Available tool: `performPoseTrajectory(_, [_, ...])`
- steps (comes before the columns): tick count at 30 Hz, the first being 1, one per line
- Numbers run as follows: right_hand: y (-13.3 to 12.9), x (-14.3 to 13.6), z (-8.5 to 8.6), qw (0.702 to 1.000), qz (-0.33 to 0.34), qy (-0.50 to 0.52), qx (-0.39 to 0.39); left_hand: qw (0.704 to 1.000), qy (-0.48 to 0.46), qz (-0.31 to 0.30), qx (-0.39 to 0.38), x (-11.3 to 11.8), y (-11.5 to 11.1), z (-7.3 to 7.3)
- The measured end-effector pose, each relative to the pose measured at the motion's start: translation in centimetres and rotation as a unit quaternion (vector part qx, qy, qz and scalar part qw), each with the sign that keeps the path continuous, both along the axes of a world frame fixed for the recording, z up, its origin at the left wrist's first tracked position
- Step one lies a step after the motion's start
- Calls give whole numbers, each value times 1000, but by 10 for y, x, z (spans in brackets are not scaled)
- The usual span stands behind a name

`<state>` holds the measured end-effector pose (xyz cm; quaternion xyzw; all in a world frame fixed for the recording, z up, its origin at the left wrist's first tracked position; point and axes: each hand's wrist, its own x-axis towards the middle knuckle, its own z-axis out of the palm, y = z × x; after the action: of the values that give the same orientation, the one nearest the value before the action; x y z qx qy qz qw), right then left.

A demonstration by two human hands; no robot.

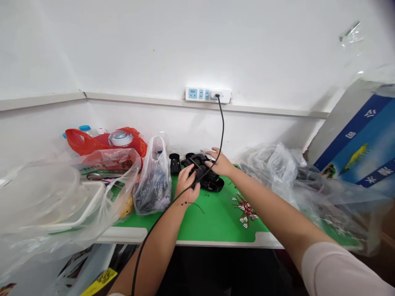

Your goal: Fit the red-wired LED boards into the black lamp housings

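Note:
At the back of the green work surface lies a pile of black plastic housings, whose exact kind I cannot make out. My left hand has its thumb and fingers around one black plastic housing on the near side. From the right, my right hand reaches over the same pile with fingers apart, its fingertips close to or touching the black parts. A black cable passes in front of both hands. Red wires with white connectors lie in a loose bunch below my right forearm.
A power strip on the wall feeds the cable. Left stand a clear plastic bag of dark parts, a red bag and a plastic-covered tray. Right are crumpled clear bags and a blue box. Black cylindrical parts stand by the wall.

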<state>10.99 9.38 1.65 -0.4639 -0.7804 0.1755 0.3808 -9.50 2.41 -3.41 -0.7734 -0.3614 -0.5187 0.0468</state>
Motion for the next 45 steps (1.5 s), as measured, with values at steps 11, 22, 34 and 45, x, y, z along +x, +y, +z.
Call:
performPoseTrajectory(11, [-112,-3,-16,888,37,341,-305,983,180,-16,-33,35,-13,-4])
performPoseTrajectory(22, [-83,41,-14,943,-111,301,-86,975,215,-54,-26,74,-28,45])
performPoseTrajectory(34, [-76,90,28,993,51,103,-25,889,64,-209,-403,80,-6,84])
performPoseTrajectory(45, [-84,77,6,951,-1,297,-92,692,-328,-274,-581,104,-22,40])
